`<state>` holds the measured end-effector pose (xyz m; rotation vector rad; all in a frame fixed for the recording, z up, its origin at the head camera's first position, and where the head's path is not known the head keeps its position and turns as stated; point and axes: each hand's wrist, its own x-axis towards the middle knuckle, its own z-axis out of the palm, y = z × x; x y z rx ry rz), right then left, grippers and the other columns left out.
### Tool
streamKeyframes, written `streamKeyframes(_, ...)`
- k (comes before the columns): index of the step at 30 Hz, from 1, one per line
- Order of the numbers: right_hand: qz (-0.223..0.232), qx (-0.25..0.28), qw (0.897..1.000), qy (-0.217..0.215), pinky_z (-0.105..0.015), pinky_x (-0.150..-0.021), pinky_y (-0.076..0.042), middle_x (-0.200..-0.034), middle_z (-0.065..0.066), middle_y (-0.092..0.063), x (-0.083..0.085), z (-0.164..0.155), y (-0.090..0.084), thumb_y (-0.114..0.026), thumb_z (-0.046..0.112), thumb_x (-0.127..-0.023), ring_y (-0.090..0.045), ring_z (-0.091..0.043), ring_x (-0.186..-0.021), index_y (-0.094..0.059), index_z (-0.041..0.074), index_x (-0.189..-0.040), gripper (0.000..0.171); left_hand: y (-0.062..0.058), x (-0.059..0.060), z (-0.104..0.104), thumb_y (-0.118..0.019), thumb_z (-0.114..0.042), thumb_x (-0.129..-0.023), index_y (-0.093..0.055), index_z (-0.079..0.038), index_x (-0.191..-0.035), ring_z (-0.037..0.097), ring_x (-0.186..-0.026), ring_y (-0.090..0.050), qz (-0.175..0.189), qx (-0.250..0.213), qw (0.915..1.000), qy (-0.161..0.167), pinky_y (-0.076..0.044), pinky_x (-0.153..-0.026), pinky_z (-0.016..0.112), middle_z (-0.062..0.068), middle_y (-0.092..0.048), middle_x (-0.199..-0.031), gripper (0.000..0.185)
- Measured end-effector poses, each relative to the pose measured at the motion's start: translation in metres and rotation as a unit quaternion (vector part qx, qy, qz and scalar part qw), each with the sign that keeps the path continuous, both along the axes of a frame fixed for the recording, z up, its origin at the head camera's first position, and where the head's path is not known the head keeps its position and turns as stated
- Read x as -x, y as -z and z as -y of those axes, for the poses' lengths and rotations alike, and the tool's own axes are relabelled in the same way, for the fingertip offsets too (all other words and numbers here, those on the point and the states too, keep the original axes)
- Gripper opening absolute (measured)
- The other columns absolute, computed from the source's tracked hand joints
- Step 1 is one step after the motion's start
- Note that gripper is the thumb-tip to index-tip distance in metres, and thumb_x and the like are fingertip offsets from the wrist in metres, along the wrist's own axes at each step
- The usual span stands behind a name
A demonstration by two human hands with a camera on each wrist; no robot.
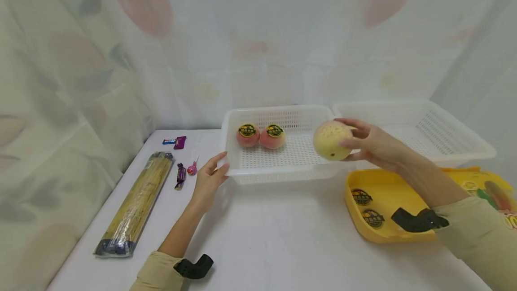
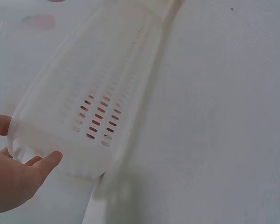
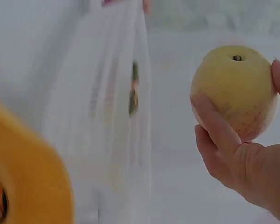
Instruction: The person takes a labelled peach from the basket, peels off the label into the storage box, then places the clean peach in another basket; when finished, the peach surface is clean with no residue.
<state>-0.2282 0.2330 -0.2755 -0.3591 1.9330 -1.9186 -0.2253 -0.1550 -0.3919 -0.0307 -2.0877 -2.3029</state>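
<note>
Peach (image 1: 333, 140) held in right hand (image 1: 373, 145) over basket (image 1: 282, 172); two inside already; left hand (image 1: 208, 178) steadying rim.

Two peaches (image 1: 260, 136) crowd the basket's (image 1: 282, 172) far-left corner; the rest lies open.

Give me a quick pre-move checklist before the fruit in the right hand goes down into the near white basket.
1. Grip on fruit: right hand holds the yellow fruit with fingers and thumb round it. Ok.
2. Fruit position: it sits over the right edge of the near basket, not yet inside. Ok.
3. Basket steadied: left hand grips its front left corner. Ok.
4. Landing space: two pink fruits sit at the back left; floor to their right is bare. Ok.
5. Yellow tray beside the basket: clear of the path. Ok.
6. Bruises on the fruit's hidden side: cannot tell.
</note>
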Motion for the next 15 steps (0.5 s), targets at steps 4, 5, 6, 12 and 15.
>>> streamKeyframes(4,-0.001,0.002,0.999,0.053,-0.044,-0.087,-0.052,-0.129,-0.011,-0.039,0.022,-0.045,0.004,-0.056,0.007,-0.096,-0.057,-0.019,-0.104,-0.026,0.011,-0.145,0.057,-0.001,-0.001,0.0,-0.05,-0.004,-0.099,-0.041,-0.004,-0.143,0.012,-0.104,-0.056,0.003,0.002,1.0,0.001,-0.046,-0.097,0.032,0.015,-0.04,-0.143,0.045)
streamKeyframes(5,0.005,-0.001,0.998,0.066,-0.044,-0.087,-0.052,-0.127,-0.01,-0.039,0.027,-0.055,0.007,-0.056,0.009,-0.097,-0.058,-0.017,-0.102,-0.022,0.01,-0.148,0.061,-0.001,0.0,0.0,-0.05,-0.004,-0.099,-0.041,-0.004,-0.143,0.013,-0.105,-0.056,0.003,0.004,1.0,0.002,-0.046,-0.097,0.032,0.016,-0.04,-0.143,0.045)
streamKeyframes(6,0.015,-0.004,0.997,0.078,-0.044,-0.088,-0.051,-0.126,-0.009,-0.038,0.031,-0.064,0.011,-0.056,0.01,-0.097,-0.06,-0.016,-0.099,-0.017,0.01,-0.15,0.066,0.0,0.0,0.0,-0.05,-0.004,-0.099,-0.041,-0.004,-0.143,0.014,-0.106,-0.056,0.003,0.005,1.0,0.002,-0.046,-0.096,0.032,0.017,-0.04,-0.143,0.045)
streamKeyframes(12,0.062,-0.054,0.991,0.106,-0.045,-0.091,-0.049,-0.126,-0.012,-0.032,0.053,-0.102,0.035,-0.054,0.02,-0.098,-0.062,-0.012,-0.091,0.005,0.002,-0.151,0.081,0.002,0.0,0.0,-0.049,-0.004,-0.099,-0.041,-0.004,-0.143,0.03,-0.117,-0.051,-0.004,0.008,0.9999,0.006,-0.048,-0.093,0.027,0.02,-0.039,-0.143,0.045)
streamKeyframes(15,0.074,-0.103,0.989,0.081,-0.045,-0.091,-0.05,-0.123,-0.012,-0.038,0.064,-0.113,0.047,-0.052,0.023,-0.1,-0.061,-0.013,-0.093,0.005,-0.001,-0.15,0.08,0.002,0.0,0.0,-0.049,-0.003,-0.099,-0.041,-0.004,-0.142,0.037,-0.121,-0.047,-0.004,0.006,1.0,0.004,-0.048,-0.092,0.027,0.022,-0.04,-0.141,0.044)
